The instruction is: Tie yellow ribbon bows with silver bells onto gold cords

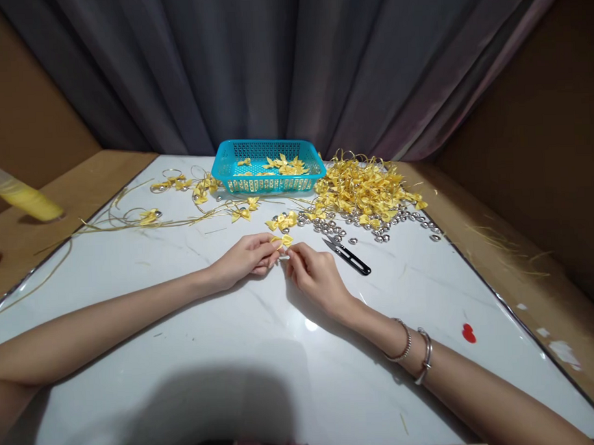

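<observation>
My left hand (247,257) and my right hand (314,274) rest on the white marble table (224,355), fingertips meeting at its middle. Both pinch a small yellow ribbon bow (283,240) between them. A few more yellow bows (283,220) lie just beyond my fingers. Black thread snips (347,256) lie on the table right of my right hand. Two bracelets circle my right wrist (416,349).
A blue plastic basket (268,165) with several yellow bows stands at the back centre. A heap of yellow ribbon (361,189) and silver bells (370,228) lies at the back right. Ribbon strands and bows (148,216) trail left. A yellow roll (20,193) sits far left. A red spot (469,333) marks the right side.
</observation>
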A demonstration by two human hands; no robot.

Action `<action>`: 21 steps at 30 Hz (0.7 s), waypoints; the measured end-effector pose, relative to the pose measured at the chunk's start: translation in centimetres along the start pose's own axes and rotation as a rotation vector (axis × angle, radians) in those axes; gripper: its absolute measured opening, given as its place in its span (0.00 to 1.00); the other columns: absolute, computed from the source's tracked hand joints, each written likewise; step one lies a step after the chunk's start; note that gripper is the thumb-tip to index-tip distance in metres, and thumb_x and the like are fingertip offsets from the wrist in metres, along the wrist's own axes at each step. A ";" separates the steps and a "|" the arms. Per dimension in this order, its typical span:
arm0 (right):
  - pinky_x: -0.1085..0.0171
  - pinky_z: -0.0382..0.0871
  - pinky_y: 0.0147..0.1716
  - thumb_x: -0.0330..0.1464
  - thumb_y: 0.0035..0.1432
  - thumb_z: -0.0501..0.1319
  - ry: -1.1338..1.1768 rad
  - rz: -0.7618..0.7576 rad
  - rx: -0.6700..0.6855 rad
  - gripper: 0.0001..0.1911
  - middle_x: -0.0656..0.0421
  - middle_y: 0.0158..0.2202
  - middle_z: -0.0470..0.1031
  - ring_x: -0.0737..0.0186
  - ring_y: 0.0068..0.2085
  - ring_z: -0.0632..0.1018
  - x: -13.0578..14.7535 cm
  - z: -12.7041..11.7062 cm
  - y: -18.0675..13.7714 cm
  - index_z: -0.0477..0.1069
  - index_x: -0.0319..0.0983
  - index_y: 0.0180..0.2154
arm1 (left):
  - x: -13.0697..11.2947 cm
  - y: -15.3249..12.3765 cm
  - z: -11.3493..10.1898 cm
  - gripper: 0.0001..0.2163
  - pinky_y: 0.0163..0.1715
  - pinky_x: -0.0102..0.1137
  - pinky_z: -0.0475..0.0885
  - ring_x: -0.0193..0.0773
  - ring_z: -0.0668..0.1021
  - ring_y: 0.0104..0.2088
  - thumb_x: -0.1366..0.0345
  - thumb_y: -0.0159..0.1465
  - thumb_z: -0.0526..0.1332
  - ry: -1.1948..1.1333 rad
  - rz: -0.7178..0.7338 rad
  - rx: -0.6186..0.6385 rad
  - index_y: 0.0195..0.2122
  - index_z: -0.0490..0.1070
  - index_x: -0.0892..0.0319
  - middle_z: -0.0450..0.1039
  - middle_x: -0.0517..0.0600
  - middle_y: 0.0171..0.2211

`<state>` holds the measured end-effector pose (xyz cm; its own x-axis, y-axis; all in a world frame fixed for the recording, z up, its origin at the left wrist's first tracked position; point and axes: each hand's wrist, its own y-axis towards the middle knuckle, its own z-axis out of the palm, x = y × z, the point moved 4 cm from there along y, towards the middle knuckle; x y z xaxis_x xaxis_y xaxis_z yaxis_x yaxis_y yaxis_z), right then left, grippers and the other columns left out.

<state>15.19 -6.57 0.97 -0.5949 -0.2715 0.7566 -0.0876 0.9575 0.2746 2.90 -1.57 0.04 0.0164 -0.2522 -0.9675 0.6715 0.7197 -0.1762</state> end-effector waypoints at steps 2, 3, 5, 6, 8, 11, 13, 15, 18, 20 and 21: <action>0.69 0.58 0.24 0.28 0.60 0.49 -0.027 -0.014 -0.003 0.11 0.62 0.18 0.67 0.67 0.19 0.67 -0.2 0.0 0.1 0.63 0.39 0.27 | 0.0 -0.1 0.1 0.13 0.14 0.22 0.45 0.21 0.53 0.15 0.62 0.62 0.58 0.023 -0.002 0.007 0.24 0.59 0.62 0.55 0.40 0.17; 0.69 0.57 0.24 0.29 0.60 0.49 -0.036 -0.021 -0.006 0.11 0.62 0.18 0.67 0.67 0.19 0.67 -0.2 0.1 0.1 0.63 0.39 0.27 | 0.1 -0.2 0.2 0.13 0.14 0.22 0.45 0.21 0.53 0.15 0.62 0.62 0.58 0.039 -0.003 0.007 0.24 0.59 0.62 0.54 0.40 0.17; 0.69 0.57 0.24 0.29 0.60 0.49 -0.039 -0.028 -0.014 0.10 0.62 0.18 0.67 0.67 0.19 0.66 -0.2 0.2 0.2 0.63 0.39 0.27 | 0.1 -0.4 0.5 0.14 0.15 0.22 0.45 0.22 0.54 0.15 0.60 0.62 0.58 0.072 0.002 -0.003 0.24 0.59 0.62 0.54 0.40 0.17; 0.69 0.57 0.23 0.29 0.60 0.49 -0.034 -0.027 -0.020 0.11 0.62 0.18 0.67 0.67 0.19 0.66 -0.2 0.2 0.2 0.63 0.39 0.27 | 0.1 -0.5 0.7 0.14 0.15 0.22 0.45 0.22 0.54 0.15 0.60 0.62 0.57 0.085 0.009 -0.014 0.24 0.60 0.62 0.54 0.40 0.18; 0.68 0.58 0.24 0.30 0.61 0.49 -0.003 -0.012 -0.021 0.11 0.63 0.18 0.66 0.68 0.19 0.66 -0.2 0.2 0.2 0.63 0.39 0.27 | 0.1 -0.6 0.8 0.13 0.15 0.22 0.47 0.22 0.54 0.16 0.59 0.62 0.57 0.107 0.027 -0.041 0.25 0.60 0.62 0.56 0.41 0.19; 0.69 0.60 0.24 0.33 0.62 0.48 0.105 0.037 0.021 0.11 0.64 0.17 0.66 0.68 0.18 0.66 -0.3 0.0 0.3 0.63 0.39 0.29 | 0.0 -0.5 0.5 0.13 0.15 0.22 0.49 0.22 0.56 0.16 0.58 0.62 0.57 0.170 0.064 -0.066 0.26 0.61 0.62 0.57 0.41 0.20; 0.69 0.60 0.22 0.36 0.62 0.50 0.189 0.087 0.043 0.10 0.64 0.18 0.67 0.68 0.18 0.67 -0.6 -0.3 0.4 0.61 0.39 0.31 | -0.2 -0.4 0.1 0.13 0.15 0.22 0.50 0.22 0.57 0.16 0.58 0.62 0.57 0.205 0.076 -0.057 0.27 0.61 0.62 0.58 0.41 0.20; 0.69 0.60 0.19 0.41 0.61 0.52 0.260 0.147 0.054 0.11 0.65 0.19 0.68 0.68 0.17 0.67 -0.8 -0.8 0.5 0.59 0.40 0.32 | -0.3 -0.3 -0.2 0.13 0.15 0.22 0.50 0.22 0.57 0.16 0.57 0.62 0.57 0.210 0.053 -0.010 0.26 0.61 0.62 0.59 0.41 0.20; 0.70 0.61 0.17 0.43 0.61 0.51 0.322 0.177 0.134 0.13 0.66 0.20 0.68 0.69 0.16 0.67 -0.9 -1.2 0.8 0.57 0.41 0.33 | -0.2 -0.2 -0.4 0.13 0.14 0.22 0.49 0.22 0.56 0.15 0.57 0.62 0.57 0.198 -0.006 0.090 0.27 0.63 0.62 0.61 0.42 0.20; 0.70 0.61 0.19 0.41 0.63 0.49 0.256 0.118 0.180 0.11 0.65 0.21 0.68 0.69 0.17 0.68 -0.7 -1.3 0.8 0.58 0.40 0.32 | -0.2 -0.1 -0.6 0.13 0.14 0.22 0.50 0.22 0.56 0.14 0.57 0.62 0.57 0.219 -0.019 0.091 0.27 0.65 0.62 0.63 0.43 0.19; 0.70 0.61 0.20 0.39 0.63 0.48 0.188 0.067 0.173 0.11 0.64 0.21 0.67 0.69 0.19 0.68 -0.6 -1.4 0.8 0.59 0.40 0.32 | -0.2 -0.1 -0.7 0.14 0.14 0.22 0.50 0.22 0.57 0.14 0.57 0.62 0.58 0.237 -0.026 0.054 0.26 0.65 0.63 0.64 0.44 0.19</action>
<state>16.56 -5.75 1.56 -0.4461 -0.2045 0.8713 -0.1976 0.9720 0.1269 2.31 -1.10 0.12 -0.1711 -0.1069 -0.9794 0.7082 0.6777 -0.1977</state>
